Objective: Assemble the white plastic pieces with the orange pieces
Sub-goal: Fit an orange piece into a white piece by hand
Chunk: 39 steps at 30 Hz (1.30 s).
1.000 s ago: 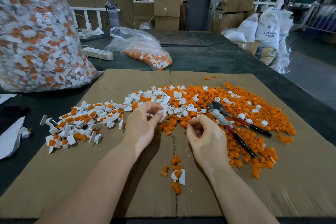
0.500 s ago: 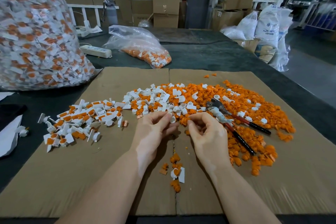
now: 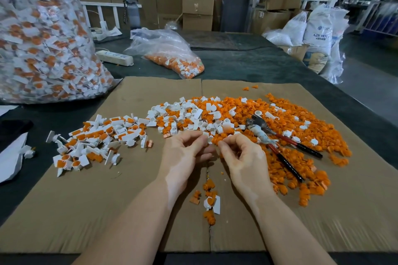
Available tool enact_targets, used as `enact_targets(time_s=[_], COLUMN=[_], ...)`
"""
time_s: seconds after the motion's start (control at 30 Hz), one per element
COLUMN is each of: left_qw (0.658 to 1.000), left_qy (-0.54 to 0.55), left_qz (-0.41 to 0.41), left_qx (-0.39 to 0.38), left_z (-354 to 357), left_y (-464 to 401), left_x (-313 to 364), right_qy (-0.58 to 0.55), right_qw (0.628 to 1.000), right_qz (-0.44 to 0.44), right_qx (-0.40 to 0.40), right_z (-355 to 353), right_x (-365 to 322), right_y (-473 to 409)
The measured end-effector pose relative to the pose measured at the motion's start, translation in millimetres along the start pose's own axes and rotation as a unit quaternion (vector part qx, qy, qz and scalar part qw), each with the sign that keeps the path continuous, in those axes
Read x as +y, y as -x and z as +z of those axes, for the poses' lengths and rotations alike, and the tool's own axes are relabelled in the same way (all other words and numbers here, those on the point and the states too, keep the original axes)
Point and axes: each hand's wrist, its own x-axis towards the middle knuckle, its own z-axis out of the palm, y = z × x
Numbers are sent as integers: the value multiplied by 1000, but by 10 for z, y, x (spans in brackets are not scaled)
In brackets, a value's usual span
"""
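Step in hand: joining one pair. Left hand pinches white piece, right hand pinches orange piece, above cardboard sheet centre; next, likely pressing them together

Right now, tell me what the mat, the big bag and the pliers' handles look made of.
Mat: brown corrugated cardboard, matte, with a fold seam down the middle.
Big bag: thin clear plastic film, glossy and wrinkled; parts show through.
Pliers' handles: probably rubber or plastic sleeves, red and black.

left hand pinches white piece; right hand pinches orange piece.
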Motion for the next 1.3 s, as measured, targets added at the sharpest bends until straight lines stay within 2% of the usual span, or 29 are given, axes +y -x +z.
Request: enact_targets(time_s=[0.1,0.3,0.5,0.63,0.77,1.0,1.3], left_qw=[1000,991,963,982,989,990,991], left_qy=[-14,-120,-250,-177,-140,-137,-123], left_qz=[7,46,96,64,48,38,27], left_qx=[-16,-27,-31,-28,-18,-26,-34], left_z=[-8,-17,15,0,-27,-29,-31], left_y=[27,54,79,79,74,68,72], left_x=[-8,-28,-40,-11,0,3,0], right_qy=[38,136,158,108,55,81,82], right_qw=[999,987,983,992,996,992,992], right_qz=[-12,-68,-85,-72,-68,-93,-92], right_qx=[4,46,41,10,25,-4,-3], right_z=[8,29,24,8,-12,-19,-21], right_x=[-1,-40,-41,-27,-58,-62,-41], right_y=[14,36,52,35,35,7,3])
